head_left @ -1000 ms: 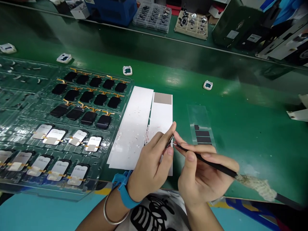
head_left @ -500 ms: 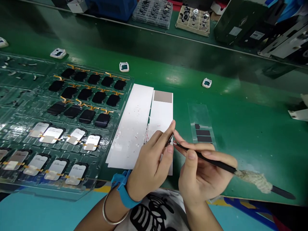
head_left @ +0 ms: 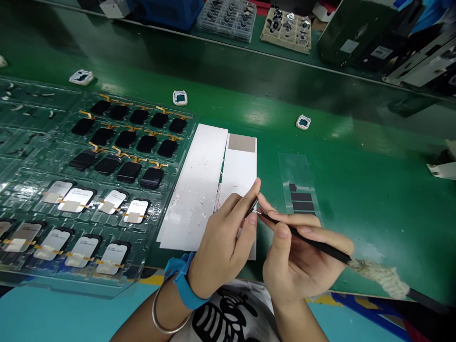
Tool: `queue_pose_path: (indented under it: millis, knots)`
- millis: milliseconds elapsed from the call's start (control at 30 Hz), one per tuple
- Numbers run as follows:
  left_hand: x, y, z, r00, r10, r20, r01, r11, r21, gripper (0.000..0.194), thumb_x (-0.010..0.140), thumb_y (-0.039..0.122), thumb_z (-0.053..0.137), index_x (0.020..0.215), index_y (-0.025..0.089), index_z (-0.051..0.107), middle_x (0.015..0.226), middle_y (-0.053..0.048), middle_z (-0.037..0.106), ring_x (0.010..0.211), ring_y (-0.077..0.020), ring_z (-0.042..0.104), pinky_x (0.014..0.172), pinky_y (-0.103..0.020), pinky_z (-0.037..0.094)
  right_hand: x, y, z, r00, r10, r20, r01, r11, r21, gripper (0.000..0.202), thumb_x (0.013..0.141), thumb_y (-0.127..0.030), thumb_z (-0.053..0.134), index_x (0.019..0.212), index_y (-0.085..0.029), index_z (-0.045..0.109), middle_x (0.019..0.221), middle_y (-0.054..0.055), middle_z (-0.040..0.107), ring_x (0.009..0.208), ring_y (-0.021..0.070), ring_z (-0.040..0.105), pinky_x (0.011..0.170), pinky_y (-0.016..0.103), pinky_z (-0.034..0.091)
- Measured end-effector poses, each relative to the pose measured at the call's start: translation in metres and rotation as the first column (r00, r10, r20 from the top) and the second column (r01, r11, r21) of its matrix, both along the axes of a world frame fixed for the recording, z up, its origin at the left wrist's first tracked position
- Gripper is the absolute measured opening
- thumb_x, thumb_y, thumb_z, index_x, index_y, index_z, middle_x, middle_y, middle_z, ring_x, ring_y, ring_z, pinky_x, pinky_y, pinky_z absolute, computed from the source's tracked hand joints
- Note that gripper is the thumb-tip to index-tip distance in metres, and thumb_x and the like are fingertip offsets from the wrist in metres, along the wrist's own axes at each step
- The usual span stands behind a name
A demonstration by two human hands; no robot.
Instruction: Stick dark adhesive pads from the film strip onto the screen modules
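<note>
The left hand has its thumb and forefinger pinched together on a small dark part, too small to make out further, held just above the near end of the narrow white sheet. The right hand has its grip closed around black tweezers, whose tips touch that same part right at the left fingertips; the far end of the tool is wrapped in pale, frayed tape (it juts out past the wrist side of the hand). A blue wrist strap and a thin metal bangle sit on the left wrist.

Under the hands lie 2 white sheets side by side on the green worktop: the wider one, speckled with tiny scraps, and the narrow one, which carries a grey patch at its far end. Just right of them lies a clear strip bearing dark rectangular pads. To the left, a clear plastic tray holds rows of black modules with orange flex tails and, nearer, rows of modules with their pale backs up. 3 small white-framed parts lie loose farther out.
</note>
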State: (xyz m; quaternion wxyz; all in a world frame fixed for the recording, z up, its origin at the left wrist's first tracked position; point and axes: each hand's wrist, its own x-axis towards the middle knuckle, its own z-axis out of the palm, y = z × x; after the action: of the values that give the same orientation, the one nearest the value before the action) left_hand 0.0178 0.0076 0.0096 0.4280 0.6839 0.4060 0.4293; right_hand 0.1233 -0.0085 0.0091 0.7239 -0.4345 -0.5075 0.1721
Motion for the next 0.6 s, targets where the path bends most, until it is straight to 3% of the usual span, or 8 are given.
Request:
queue_pose_path:
  millis: [300,400,600]
  knots:
    - [-0.0012,-0.0002,-0.0011,0.999,0.013,-0.049,-0.015,1.0,-0.025,0.049,0.104,0.025,0.034,0.153,0.023,0.034,0.103,-0.008,0.061,0.087,-0.0189,0.056,0.077,-0.032,0.048,0.002,-0.0002,0.0002,0.999,0.038,0.013,-0.038,0.998,0.048,0.039,0.081,0.007,0.059,0.107,-0.02,0.051,0.094,0.003,0.069,0.085,0.0183,0.073,0.078,0.045,0.069]
    - [-0.0014,-0.0002,-0.0004,0.999,0.005,-0.034,-0.006,1.0,-0.026,0.049,0.104,0.023,0.034,0.153,0.023,0.034,0.106,-0.008,0.061,0.09,-0.0187,0.057,0.079,-0.033,0.048,0.0031,-0.0007,0.0006,0.998,0.036,0.05,-0.038,0.999,0.034,0.039,0.081,0.006,0.061,0.107,-0.022,0.052,0.093,0.002,0.07,0.084,0.0184,0.073,0.084,0.051,0.067]
    - [-0.0017,-0.0006,-0.0009,0.999,0.009,-0.033,-0.011,0.999,-0.032,0.049,0.104,0.025,0.034,0.153,0.023,0.035,0.101,-0.007,0.06,0.092,-0.0196,0.058,0.081,-0.034,0.047,0.0039,-0.0008,0.0017,0.996,0.038,0.081,-0.04,0.999,0.02,0.04,0.078,0.008,0.061,0.105,-0.021,0.055,0.091,0.001,0.07,0.084,0.0194,0.074,0.084,0.05,0.067]
